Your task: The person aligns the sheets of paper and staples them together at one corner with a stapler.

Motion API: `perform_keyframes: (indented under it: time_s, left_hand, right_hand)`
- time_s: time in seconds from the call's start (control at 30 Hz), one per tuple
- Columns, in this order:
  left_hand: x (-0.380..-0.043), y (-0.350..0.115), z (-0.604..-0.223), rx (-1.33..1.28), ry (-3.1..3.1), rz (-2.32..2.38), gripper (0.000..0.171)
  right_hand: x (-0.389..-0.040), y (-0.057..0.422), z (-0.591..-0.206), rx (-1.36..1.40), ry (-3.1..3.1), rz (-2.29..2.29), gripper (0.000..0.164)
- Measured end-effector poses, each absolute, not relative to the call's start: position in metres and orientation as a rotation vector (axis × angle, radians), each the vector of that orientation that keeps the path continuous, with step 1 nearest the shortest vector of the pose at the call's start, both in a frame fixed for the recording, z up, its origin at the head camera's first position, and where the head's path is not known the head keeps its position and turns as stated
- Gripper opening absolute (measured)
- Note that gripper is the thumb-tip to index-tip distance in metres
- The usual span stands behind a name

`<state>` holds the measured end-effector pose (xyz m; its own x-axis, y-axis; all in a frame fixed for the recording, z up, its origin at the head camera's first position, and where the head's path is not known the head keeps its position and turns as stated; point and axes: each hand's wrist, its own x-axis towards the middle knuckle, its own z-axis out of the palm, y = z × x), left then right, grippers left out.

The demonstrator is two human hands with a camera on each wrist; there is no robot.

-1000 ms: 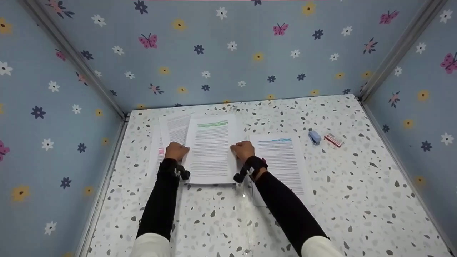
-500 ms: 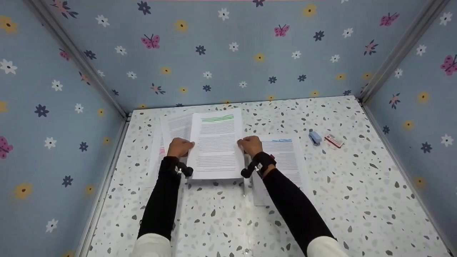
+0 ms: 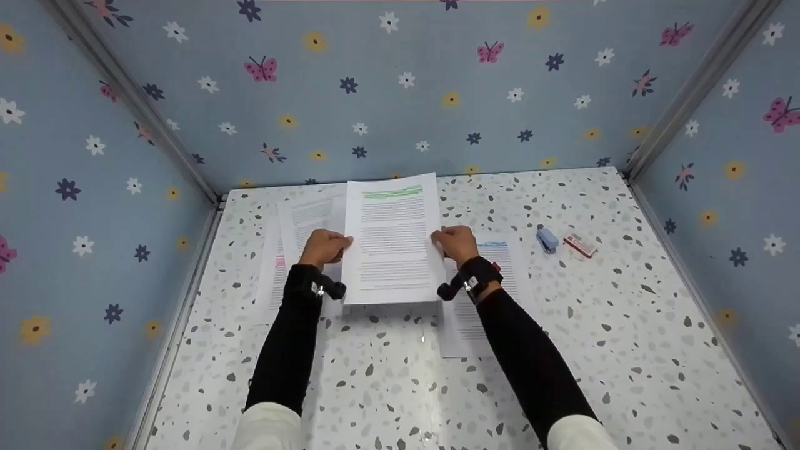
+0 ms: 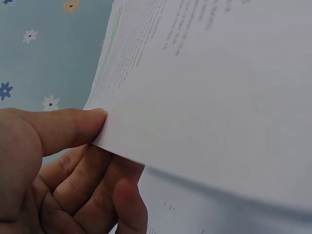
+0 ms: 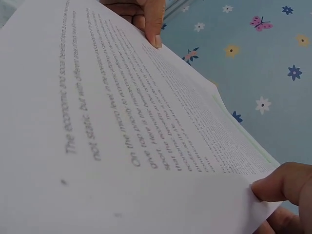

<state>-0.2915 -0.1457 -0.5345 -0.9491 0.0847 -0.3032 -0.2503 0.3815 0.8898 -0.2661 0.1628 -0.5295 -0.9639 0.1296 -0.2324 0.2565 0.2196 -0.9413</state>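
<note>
Printed paper [image 3: 394, 250] with green highlighter strokes across its top is held up off the table between both hands. My left hand [image 3: 324, 246] pinches its left edge, the thumb on top and the fingers beneath, as the left wrist view shows on the paper [image 4: 204, 117]. At the opposite edge my right hand [image 3: 457, 242] pinches it in the same way, thumb on the printed face [image 5: 126, 122]. Whether it is one sheet or several, I cannot tell. Pink-marked pages [image 3: 275, 287] lie beneath to the left, and a blue-marked page [image 3: 465, 319] lies under my right forearm.
A small blue stapler [image 3: 547, 240] sits on the speckled table [image 3: 594, 350] to the right, beside a red and white box [image 3: 580, 245]. Flower-patterned panels [image 3: 400, 94] enclose the table at the back and both sides.
Both hands have lifted the green-marked paper off the table and carried it right and toward the back. The stapler, the box and the other pages stay in place.
</note>
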Motion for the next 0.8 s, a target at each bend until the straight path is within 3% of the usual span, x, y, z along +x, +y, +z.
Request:
perform_keyframes:
  time_s: [0.13,0.3,0.63,0.8]
  left_hand:
    - [-0.292,-0.137,-0.528,-0.112,2.344,1.589,0.036]
    - [-0.289,-0.125,-0.518,-0.064,2.37,1.584,0.023]
    - [-0.285,-0.098,-0.512,-0.015,2.342,1.593,0.023]
    - [-0.283,-0.08,-0.519,-0.024,2.318,1.598,0.022]
  right_hand:
    - [-0.266,0.174,-0.523,0.366,2.386,-1.851,0.022]
    - [-0.265,0.187,-0.518,0.402,2.418,-1.814,0.023]
    - [-0.256,0.219,-0.511,0.365,2.456,-1.823,0.022]
    - [-0.249,0.235,-0.516,0.395,2.468,-1.832,0.03]
